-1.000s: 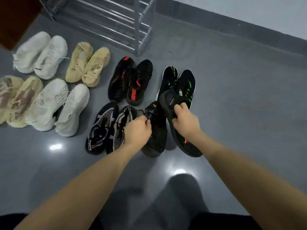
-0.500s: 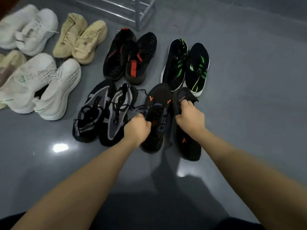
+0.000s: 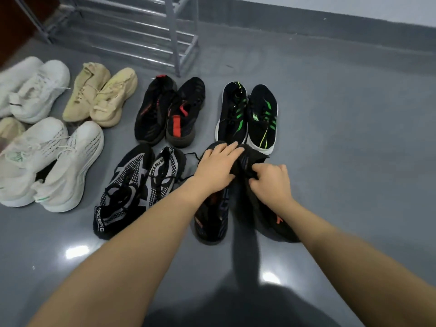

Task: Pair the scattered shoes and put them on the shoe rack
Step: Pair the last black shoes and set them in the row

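Note:
Two black shoes with orange marks lie side by side on the grey floor in front of me. My left hand [image 3: 215, 167] rests flat, fingers straight, on the toe end of the left black-orange shoe [image 3: 211, 220]. My right hand [image 3: 271, 182] grips the collar of the right black-orange shoe [image 3: 273, 220]. Pairs stand in rows around them: a black-and-grey mesh pair [image 3: 132, 185], a black-red pair [image 3: 168, 112], a black-green pair [image 3: 247, 116], a beige pair [image 3: 101, 95] and white pairs [image 3: 52, 161]. The metal shoe rack [image 3: 174, 38] stands at the back.
The rack's bars sit low at the top of the view, beside a dark brown surface [image 3: 14, 27] at the far left. A grey skirting and pale wall [image 3: 330, 17] run along the top right. Bare grey floor [image 3: 354, 138] lies to the right.
The right black-orange shoe was lowered from a raised tilt to the floor beside its mate. My left hand moved forward from the laces and flattened on the left shoe's toe end.

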A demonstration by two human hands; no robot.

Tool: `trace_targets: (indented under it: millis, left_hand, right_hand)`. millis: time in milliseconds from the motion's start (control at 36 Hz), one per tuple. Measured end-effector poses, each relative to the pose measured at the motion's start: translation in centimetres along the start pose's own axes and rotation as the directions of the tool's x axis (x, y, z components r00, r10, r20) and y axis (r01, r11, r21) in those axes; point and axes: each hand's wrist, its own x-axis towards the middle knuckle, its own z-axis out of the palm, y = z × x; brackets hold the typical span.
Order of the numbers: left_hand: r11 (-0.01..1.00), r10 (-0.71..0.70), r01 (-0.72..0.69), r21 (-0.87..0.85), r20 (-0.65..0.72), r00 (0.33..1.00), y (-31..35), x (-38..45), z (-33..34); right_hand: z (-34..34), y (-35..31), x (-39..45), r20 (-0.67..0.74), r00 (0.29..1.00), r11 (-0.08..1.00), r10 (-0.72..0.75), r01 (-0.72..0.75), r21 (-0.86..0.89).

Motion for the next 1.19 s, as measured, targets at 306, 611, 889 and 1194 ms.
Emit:
trace_targets:
  millis: [306, 611, 889, 1194]
  left_hand:
    - [0.977, 0.206, -0.194, 0.084, -0.170, 0.964, 0.5, -1.5, -2.2]
    - [0.999, 0.024, -0.026, -0.048, -0.030, 0.999, 6.3, -3.4, 0.2]
    - [0.980, -0.060, 0.079, -0.185, 0.110, 0.992, 6.1, -4.8, 2.1]
    - [0.816, -0.578, 0.575, 0.063, 0.095, 0.810, 4.3, -4.8, 3.5]
  right_hand:
    - [-3.3, 2.6, -0.4, -0.223, 0.810, 0.821, -0.542, 0.455, -0.344]
    - [-2.6, 3.8, -1.7, -0.072, 0.989, 0.979, -0.128, 0.138, 0.151]
    - [0.7, 4.4, -3.4, 0.063, 0.968, 0.883, 0.241, -0.246, 0.400]
    - [2.1, 2.2, -1.6, 0.220, 0.811, 0.705, 0.542, -0.582, 0.406]
